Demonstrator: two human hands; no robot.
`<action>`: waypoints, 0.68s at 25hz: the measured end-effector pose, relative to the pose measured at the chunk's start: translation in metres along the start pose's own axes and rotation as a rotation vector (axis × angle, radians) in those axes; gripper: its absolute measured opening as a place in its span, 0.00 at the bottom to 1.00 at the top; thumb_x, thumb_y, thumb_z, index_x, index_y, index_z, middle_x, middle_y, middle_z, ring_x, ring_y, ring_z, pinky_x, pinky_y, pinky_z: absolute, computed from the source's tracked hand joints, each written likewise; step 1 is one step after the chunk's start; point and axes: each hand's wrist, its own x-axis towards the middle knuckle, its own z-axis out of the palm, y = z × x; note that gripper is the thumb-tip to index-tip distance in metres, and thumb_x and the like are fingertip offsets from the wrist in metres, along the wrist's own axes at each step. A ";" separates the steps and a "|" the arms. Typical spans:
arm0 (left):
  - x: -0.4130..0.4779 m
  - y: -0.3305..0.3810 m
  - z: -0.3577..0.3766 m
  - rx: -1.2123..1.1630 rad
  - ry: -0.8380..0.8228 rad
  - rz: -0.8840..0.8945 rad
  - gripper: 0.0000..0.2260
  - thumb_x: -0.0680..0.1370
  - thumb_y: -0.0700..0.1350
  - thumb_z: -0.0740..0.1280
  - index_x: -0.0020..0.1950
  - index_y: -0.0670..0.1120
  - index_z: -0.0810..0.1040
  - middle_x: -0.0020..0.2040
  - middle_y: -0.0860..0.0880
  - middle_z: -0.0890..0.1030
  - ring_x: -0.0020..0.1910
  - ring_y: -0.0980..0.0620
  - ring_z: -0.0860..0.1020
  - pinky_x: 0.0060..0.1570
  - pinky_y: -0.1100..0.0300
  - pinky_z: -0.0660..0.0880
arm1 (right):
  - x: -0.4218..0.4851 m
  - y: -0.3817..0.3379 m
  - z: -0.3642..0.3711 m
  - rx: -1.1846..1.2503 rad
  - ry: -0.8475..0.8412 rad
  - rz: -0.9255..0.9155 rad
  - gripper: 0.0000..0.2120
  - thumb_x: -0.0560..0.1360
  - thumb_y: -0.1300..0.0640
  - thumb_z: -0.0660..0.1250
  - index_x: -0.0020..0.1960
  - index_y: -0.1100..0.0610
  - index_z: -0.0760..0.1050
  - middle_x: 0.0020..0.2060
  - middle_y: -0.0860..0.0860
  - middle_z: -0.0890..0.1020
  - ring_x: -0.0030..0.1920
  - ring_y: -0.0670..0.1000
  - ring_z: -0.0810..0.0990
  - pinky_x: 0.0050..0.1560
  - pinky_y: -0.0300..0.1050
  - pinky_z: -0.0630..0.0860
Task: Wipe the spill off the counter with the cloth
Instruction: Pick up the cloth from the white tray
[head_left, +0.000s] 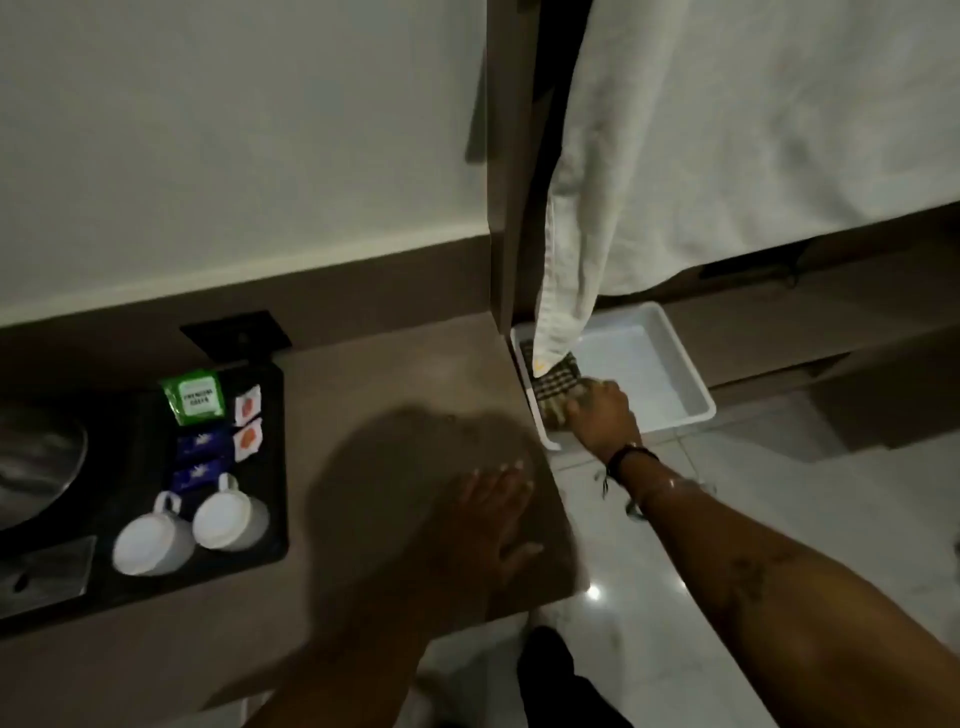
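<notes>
Checked cloth (558, 395), dark and light, lies in the left end of a white tray (670, 332) on the floor, just beyond the surface's right edge. The right hand (605, 415) reaches down over that edge and its fingers close on the cloth's near side. The cloth's long axis runs away from the person, along the tray's left wall. The left hand (488, 514) lies flat with fingers spread on the brown surface (395, 374) near its front right corner, holding nothing. The spill (462, 423) seems to be the faint speckling just beyond the left hand's fingertips, so the cloth must come up and leftward over the edge; the right hand is the nearer.
</notes>
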 end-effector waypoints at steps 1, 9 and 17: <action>0.010 0.003 0.010 -0.001 -0.040 0.010 0.34 0.85 0.68 0.55 0.85 0.49 0.58 0.85 0.47 0.52 0.83 0.44 0.55 0.79 0.40 0.50 | 0.020 0.000 0.000 0.057 -0.011 0.016 0.25 0.77 0.48 0.65 0.70 0.59 0.72 0.64 0.63 0.75 0.64 0.66 0.75 0.63 0.58 0.74; 0.039 0.015 0.047 -0.091 -0.049 -0.067 0.35 0.82 0.66 0.63 0.82 0.44 0.66 0.84 0.42 0.58 0.81 0.40 0.58 0.79 0.41 0.48 | 0.130 -0.002 0.019 0.055 -0.308 0.254 0.42 0.69 0.40 0.75 0.74 0.58 0.64 0.70 0.60 0.68 0.71 0.64 0.67 0.69 0.64 0.69; 0.039 0.014 0.053 -0.072 -0.042 -0.072 0.36 0.81 0.65 0.62 0.81 0.43 0.67 0.83 0.41 0.59 0.82 0.41 0.55 0.80 0.43 0.45 | 0.145 -0.004 0.027 0.236 -0.408 0.396 0.22 0.77 0.57 0.70 0.67 0.63 0.71 0.66 0.61 0.76 0.62 0.60 0.76 0.61 0.49 0.73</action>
